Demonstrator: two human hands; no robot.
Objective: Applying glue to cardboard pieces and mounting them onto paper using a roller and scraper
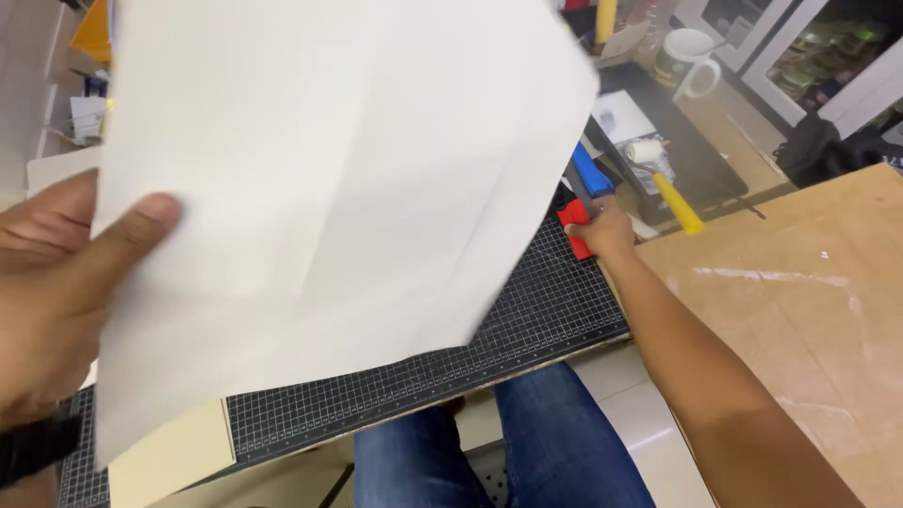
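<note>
— What's your left hand [56,282] doing?
— Pinching the white sheet [329,188], raised above the cutting mat [527,325].
— And your right hand [602,229]?
— Closed on the red tool [574,226] at the mat's far right corner.

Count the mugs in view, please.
1: a white mug stands at the top right, behind the yellow-handled roller. The big white sheet held up by the left hand may hide others.
</note>
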